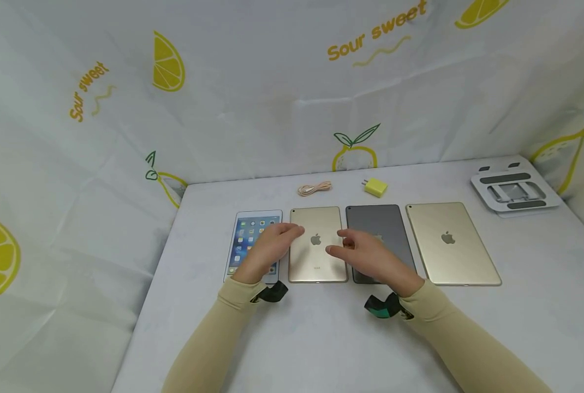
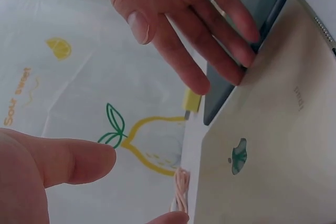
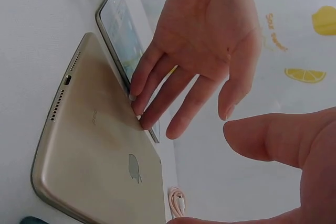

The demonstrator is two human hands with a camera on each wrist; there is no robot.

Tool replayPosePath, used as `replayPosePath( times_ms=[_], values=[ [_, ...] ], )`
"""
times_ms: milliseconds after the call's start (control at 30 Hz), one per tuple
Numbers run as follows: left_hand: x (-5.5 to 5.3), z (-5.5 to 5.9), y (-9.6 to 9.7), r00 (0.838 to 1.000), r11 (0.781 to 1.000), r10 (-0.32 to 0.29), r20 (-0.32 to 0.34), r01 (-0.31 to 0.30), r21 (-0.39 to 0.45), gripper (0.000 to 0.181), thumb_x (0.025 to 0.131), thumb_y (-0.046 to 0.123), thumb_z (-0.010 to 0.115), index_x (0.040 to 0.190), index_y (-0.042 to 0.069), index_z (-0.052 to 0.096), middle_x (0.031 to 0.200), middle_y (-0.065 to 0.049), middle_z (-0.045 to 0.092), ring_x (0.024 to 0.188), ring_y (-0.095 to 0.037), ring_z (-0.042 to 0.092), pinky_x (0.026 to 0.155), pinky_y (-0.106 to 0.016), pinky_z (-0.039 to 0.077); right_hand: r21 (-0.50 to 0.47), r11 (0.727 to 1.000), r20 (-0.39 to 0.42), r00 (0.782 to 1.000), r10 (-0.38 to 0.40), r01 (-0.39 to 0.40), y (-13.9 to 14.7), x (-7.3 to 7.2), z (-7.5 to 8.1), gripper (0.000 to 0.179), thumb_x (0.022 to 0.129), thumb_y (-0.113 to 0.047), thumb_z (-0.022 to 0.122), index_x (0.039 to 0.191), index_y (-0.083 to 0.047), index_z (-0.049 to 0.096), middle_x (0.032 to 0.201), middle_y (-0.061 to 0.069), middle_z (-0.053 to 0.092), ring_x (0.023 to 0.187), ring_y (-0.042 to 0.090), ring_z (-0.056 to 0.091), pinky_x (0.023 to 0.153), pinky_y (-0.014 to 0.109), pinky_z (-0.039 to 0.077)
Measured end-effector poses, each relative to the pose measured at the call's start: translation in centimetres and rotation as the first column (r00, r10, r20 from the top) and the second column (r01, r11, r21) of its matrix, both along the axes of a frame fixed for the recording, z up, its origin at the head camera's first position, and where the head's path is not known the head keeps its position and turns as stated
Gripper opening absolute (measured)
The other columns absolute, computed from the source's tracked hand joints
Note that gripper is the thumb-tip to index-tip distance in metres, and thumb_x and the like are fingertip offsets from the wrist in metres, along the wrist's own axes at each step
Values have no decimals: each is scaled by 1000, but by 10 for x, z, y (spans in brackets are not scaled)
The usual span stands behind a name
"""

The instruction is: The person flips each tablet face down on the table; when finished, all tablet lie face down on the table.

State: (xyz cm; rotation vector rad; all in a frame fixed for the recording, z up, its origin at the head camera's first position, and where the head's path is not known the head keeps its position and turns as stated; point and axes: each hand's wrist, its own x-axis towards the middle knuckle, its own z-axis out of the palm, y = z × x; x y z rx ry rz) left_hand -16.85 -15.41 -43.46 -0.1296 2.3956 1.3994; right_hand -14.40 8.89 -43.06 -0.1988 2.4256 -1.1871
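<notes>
Face down between my two hands lies a small gold tablet (image 1: 316, 262) with an apple logo. My left hand (image 1: 267, 248) is at its left edge, over part of a white tablet (image 1: 245, 240) whose lit screen shows app icons. At the right edge is my right hand (image 1: 368, 254), covering part of a dark grey tablet (image 1: 377, 218). In the right wrist view the left hand (image 3: 202, 40) has extended fingers, tips right at the gold tablet's (image 3: 94, 145) side. Similarly, the left wrist view shows the right hand (image 2: 184, 19) with fingers extended, tips beside the gold tablet (image 2: 278, 145).
A larger gold tablet (image 1: 451, 248) lies face down farther right. Behind the row are a coiled pinkish cable (image 1: 314, 188) and a yellow charger plug (image 1: 375, 188). At the back right sits a white folding stand (image 1: 514, 188). Lemon-printed cloth (image 1: 252, 109) rises behind the table.
</notes>
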Motion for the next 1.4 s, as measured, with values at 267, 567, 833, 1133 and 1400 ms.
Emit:
replayPosePath(
  times_ms=[267, 567, 833, 1133, 1400],
  values=[
    [4, 1, -17, 999, 998, 15, -43, -17, -53, 59, 107, 49, 59, 152, 11, 62, 156, -9, 61, 145, -33, 58, 119, -57, 49, 2, 1000, -32, 999, -1, 1, -12, -5, 6, 77, 106, -49, 63, 163, -2, 44, 159, 26, 55, 144, 42, 57, 110, 57, 55],
    [17, 3, -62, 984, 985, 98, -152, -118, -126, 60, 107, 48, 58, 157, 13, 57, 152, -9, 64, 137, -33, 65, 112, -56, 53, -40, 999, -46, 998, 31, -33, -73, -15, 10, 70, 105, -47, 65, 161, -9, 49, 160, 19, 57, 143, 38, 61, 113, 58, 54],
    [26, -1, -103, 974, 949, 134, -181, -178, -259, 68, 107, 46, 57, 161, 5, 48, 160, -22, 55, 144, -43, 58, 113, -62, 52, -34, 998, -49, 997, 52, -54, -132, -20, -4, 72, 103, -44, 67, 159, -3, 50, 159, 20, 58, 148, 39, 55, 120, 58, 49],
    [31, -3, -113, 987, 937, 116, -114, -147, -317, 70, 107, 45, 58, 161, 1, 46, 161, -28, 51, 148, -47, 53, 116, -67, 48, 7, 1000, -125, 992, 14, -13, -150, -17, -10, 72, 101, -39, 68, 155, 7, 52, 153, 27, 60, 135, 38, 65, 111, 54, 56],
    [29, -3, -115, 986, 940, 141, -84, -160, -302, 72, 106, 47, 58, 160, 1, 47, 157, -25, 58, 141, -42, 60, 114, -62, 52, 5, 999, -113, 993, 38, -37, -154, -15, -10, 72, 103, -40, 67, 157, 4, 50, 156, 25, 58, 140, 38, 62, 115, 54, 54]
  ],
)
